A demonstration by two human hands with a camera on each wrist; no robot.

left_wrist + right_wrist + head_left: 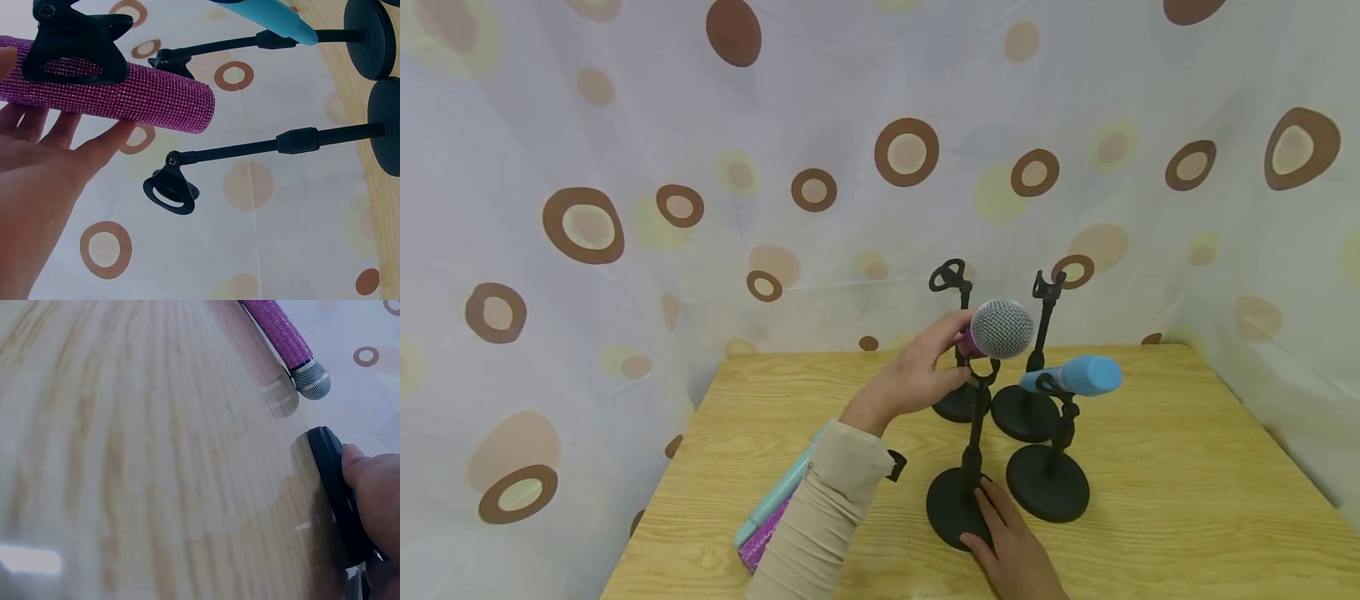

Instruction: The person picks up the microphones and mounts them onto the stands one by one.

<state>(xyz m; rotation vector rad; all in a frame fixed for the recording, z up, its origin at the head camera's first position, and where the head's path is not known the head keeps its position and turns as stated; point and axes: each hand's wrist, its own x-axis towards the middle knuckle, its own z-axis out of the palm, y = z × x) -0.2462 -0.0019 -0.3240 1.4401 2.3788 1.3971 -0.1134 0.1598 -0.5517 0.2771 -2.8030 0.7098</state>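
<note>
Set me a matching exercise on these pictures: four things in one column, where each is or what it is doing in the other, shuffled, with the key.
Things:
1. Left hand
2. Right hand
3. Blue microphone
4. Light teal cylinder

Places and states:
A. lies on the table, at the left in the head view
B. touches a round black base
C. holds a purple microphone with a silver mesh head
D. sits on a black stand

Pairs: 1-C, 2-B, 3-D, 4-A

Evenly lit head view, dimmer wrist views, white glare on tabletop [156, 475], perhaps slightly blurred
</note>
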